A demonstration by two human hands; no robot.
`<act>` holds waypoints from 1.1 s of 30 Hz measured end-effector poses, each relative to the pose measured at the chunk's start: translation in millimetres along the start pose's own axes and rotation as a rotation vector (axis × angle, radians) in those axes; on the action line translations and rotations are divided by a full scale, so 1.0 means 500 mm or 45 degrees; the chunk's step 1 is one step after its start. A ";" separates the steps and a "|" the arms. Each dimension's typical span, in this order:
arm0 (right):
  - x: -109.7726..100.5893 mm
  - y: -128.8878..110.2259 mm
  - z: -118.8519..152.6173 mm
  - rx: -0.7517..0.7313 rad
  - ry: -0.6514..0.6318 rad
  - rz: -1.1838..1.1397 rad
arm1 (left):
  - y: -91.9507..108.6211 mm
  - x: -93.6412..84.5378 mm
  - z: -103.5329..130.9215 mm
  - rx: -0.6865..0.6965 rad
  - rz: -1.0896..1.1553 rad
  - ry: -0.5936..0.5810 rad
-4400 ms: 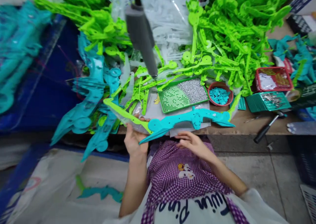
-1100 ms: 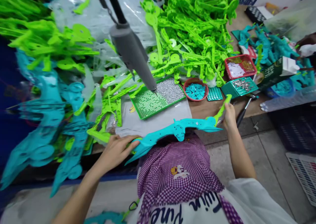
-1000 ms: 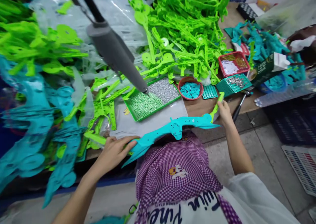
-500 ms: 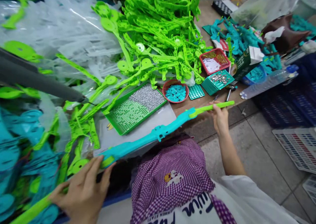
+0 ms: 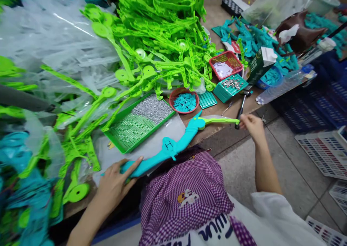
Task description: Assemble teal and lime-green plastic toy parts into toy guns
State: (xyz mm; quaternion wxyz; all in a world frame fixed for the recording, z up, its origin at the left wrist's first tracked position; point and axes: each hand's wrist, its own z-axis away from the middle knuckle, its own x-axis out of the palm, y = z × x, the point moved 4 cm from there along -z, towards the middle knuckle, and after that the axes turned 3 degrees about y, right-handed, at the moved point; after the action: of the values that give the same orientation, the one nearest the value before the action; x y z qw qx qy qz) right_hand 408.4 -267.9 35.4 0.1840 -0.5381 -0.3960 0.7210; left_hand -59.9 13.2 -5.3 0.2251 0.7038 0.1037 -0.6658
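Note:
A long teal plastic part (image 5: 159, 153) lies slanted along the table's front edge, its wide face with a cut-out bracket showing. A thin lime-green plastic arm (image 5: 219, 120) extends from its right end. My left hand (image 5: 116, 179) is closed round the teal part's left end. At the green arm's tip is my right hand (image 5: 252, 126), fingers curled together; whether they touch the tip is unclear, and anything in them is hidden. Beside those fingers lies a hammer (image 5: 243, 103) with a black handle. A small screwdriver (image 5: 227, 108) lies left of it.
A green tray (image 5: 121, 148) of small metal pieces stands behind the teal part. Near it are a red basket (image 5: 172, 107) of teal pieces and stacked teal trays (image 5: 226, 94). Lime-green parts (image 5: 162, 39) pile up behind; a grey bar (image 5: 24, 99) juts in from the left.
The teal part has turned over and moved back onto the table edge. My left hand has shifted right along with it. My right hand has moved right, to the green arm's tip.

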 end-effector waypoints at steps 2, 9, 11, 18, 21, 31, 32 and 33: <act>-0.040 0.005 -0.044 -0.053 0.359 0.254 | 0.003 0.006 0.004 -0.012 -0.007 -0.015; 0.005 0.027 -0.123 0.116 0.177 0.638 | 0.056 -0.016 0.004 0.016 -0.160 0.054; -0.005 0.030 -0.129 0.111 0.157 0.703 | 0.059 -0.020 -0.001 0.047 -0.119 0.054; -0.108 0.063 -0.054 0.173 0.405 0.455 | 0.048 0.003 -0.019 0.121 0.046 0.034; -0.079 0.059 0.066 0.040 0.414 0.140 | 0.059 0.007 -0.036 0.108 0.027 0.058; 0.142 -0.008 0.281 -0.263 -0.096 0.275 | 0.056 0.008 -0.055 0.058 -0.060 0.092; 0.147 -0.008 0.275 -0.265 -0.115 0.320 | 0.052 0.013 -0.054 0.076 -0.066 0.085; 0.151 -0.008 0.269 -0.266 -0.133 0.373 | 0.050 0.016 -0.053 0.093 -0.073 0.080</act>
State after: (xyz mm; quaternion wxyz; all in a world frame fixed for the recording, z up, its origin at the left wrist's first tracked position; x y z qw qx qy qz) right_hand 257.2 -263.3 5.3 -0.0007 -0.5682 -0.3951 0.7218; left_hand -24.4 2.3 -8.6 0.1768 0.7287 0.1067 -0.6530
